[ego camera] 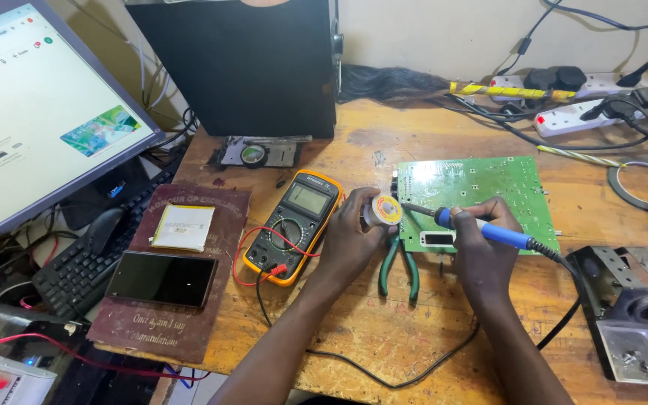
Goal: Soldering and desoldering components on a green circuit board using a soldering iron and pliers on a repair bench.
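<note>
multimeter [294, 225] left of board [481, 187] (pliers [399, 266] between)

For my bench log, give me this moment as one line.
left hand: holds solder spool | right hand: holds soldering iron, tip at spool | circuit board: flat on table

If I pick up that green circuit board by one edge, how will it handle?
The green circuit board looks thin, flat and rigid, so it would probably stay stiff and feel light. Lying flat on the wooden table, it seems unlikely to roll or tip. Its solder side may feel prickly.

Likely electronics repair workshop, multimeter [292, 226], green circuit board [481, 187], soldering iron [481, 229]
</note>
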